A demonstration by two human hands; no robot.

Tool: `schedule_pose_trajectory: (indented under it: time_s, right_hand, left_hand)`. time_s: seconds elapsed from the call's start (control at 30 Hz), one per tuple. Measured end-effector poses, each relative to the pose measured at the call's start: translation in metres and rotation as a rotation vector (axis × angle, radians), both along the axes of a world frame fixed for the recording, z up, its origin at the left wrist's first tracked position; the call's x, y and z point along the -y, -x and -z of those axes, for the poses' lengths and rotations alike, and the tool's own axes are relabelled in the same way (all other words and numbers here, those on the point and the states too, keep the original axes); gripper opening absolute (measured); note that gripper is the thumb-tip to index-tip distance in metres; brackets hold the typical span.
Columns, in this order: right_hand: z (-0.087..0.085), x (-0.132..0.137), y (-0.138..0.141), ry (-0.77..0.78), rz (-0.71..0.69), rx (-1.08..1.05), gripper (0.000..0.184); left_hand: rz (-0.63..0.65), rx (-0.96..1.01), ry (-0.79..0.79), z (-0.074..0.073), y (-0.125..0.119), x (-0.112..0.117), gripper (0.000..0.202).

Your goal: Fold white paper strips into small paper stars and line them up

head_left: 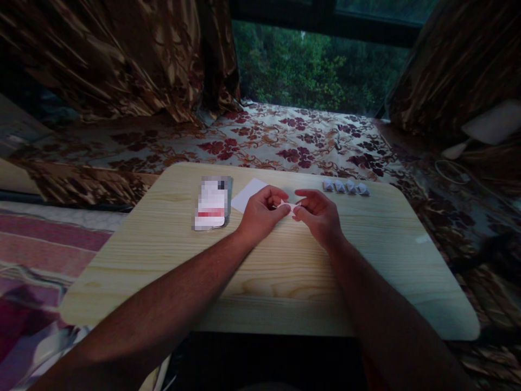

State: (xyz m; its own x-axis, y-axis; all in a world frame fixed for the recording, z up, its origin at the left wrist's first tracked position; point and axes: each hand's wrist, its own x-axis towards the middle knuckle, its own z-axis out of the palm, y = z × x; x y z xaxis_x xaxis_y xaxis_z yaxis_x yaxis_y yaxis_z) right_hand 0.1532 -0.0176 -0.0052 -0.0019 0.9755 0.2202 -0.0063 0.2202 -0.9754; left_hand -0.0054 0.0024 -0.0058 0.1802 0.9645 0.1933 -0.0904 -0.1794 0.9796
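Note:
My left hand (264, 213) and my right hand (318, 215) meet over the middle of a light wooden table (285, 271). Both pinch a small piece of white folded paper (288, 206) between thumb and fingertips. A white paper sheet (249, 194) lies flat on the table just behind my left hand, partly hidden by it. Several small folded paper pieces (345, 187) sit in a row near the table's far edge, to the right of my hands.
A blurred white and red card or packet (211, 205) lies on the table left of my hands. A floral cloth (285, 138) covers the surface beyond the table. Brown curtains (122, 60) frame a window showing trees. A striped fabric (36, 255) lies at the left.

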Motion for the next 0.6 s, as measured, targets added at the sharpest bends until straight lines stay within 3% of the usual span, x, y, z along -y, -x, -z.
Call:
schedule_pose_trajectory:
  time_s: [0.13,0.33,0.6]
  right_hand:
    - [0.0008,-0.0023,0.0,0.03,0.019,0.005,0.038]
    - [0.0034,-0.0014,-0.0011,0.032,0.019,0.052,0.018]
    - [0.0048,-0.0009,-0.0026,0.0,0.012,0.056,0.015]
  left_hand:
    - [-0.012,0.002,-0.012,-0.0022,-0.0014,0.0021,0.025]
    - [-0.022,-0.048,-0.014,0.0004,0.0001,0.0017,0.02]
    - [-0.015,-0.036,-0.013,0.0008,0.0003,0.0007,0.019]
